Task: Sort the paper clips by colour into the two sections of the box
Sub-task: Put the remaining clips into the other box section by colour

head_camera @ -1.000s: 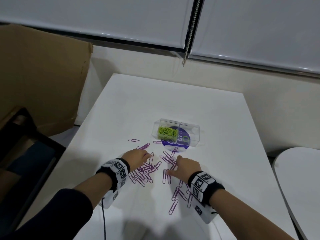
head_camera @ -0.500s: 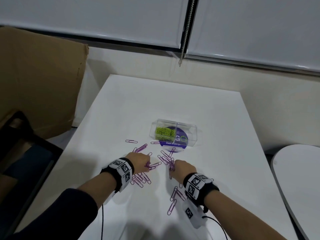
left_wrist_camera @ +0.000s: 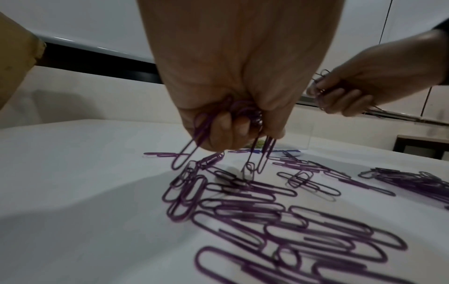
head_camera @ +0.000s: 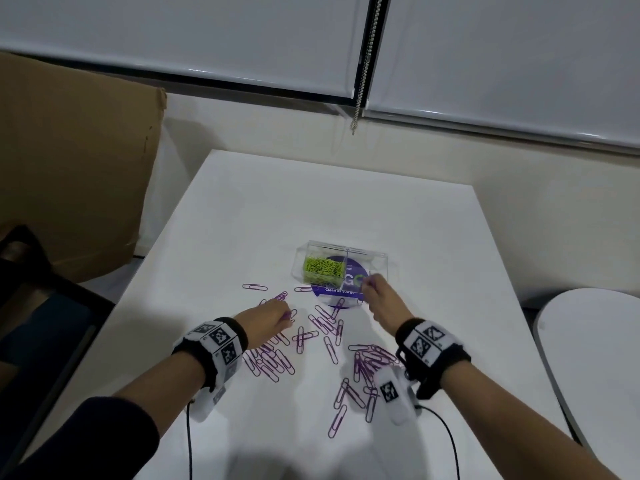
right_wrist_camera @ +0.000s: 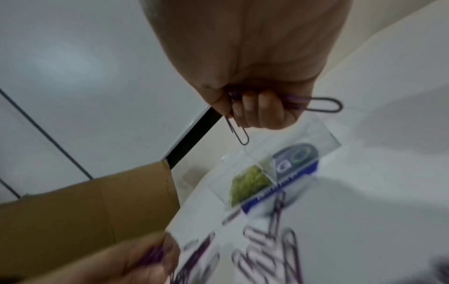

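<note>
A clear two-section box (head_camera: 379, 261) (right_wrist_camera: 323, 134) stands mid-table; its left section holds green paper clips (head_camera: 322, 269) (right_wrist_camera: 250, 182). Several purple paper clips (head_camera: 322, 323) (left_wrist_camera: 279, 217) lie scattered on the white table (head_camera: 311, 202) in front of it. My left hand (head_camera: 270, 315) (left_wrist_camera: 233, 123) is low over the scattered clips, fingers curled round a bunch of purple clips that dangle down. My right hand (head_camera: 375, 294) (right_wrist_camera: 257, 109) is raised at the box's near right corner, gripping purple clips; the ends (right_wrist_camera: 323, 104) stick out of the fist.
A large cardboard sheet (head_camera: 69, 161) leans at the left of the table. A dark chair (head_camera: 41, 306) stands at the lower left. A round white table (head_camera: 595, 341) is at the right. Window blinds with a bead chain (head_camera: 363, 64) hang behind.
My right hand closed on purple clips, lifted off the table and moved forward to the box. My left hand curled round a bunch of clips and stayed over the pile.
</note>
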